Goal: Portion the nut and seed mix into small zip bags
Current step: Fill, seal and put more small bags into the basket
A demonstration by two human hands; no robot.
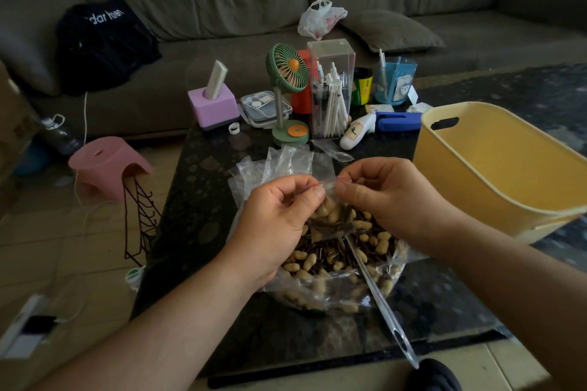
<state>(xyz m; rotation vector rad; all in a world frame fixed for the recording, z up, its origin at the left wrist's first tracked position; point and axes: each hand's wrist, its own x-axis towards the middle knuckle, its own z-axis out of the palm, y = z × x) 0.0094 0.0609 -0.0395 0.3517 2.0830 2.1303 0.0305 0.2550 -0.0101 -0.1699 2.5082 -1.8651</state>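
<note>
Both hands, left hand and right hand, are pinching with curled fingers the red-striped seal of a small clear zip bag, crinkly and holding knobbly peanuts, above the big bag of nut mix lying on the speckled table. Behind, a black bag is showing "dar huen".

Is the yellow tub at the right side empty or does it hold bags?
As far as visible, empty: the yellow tub shows only bare inner walls and floor; its near corner is hidden behind the rim.
</note>
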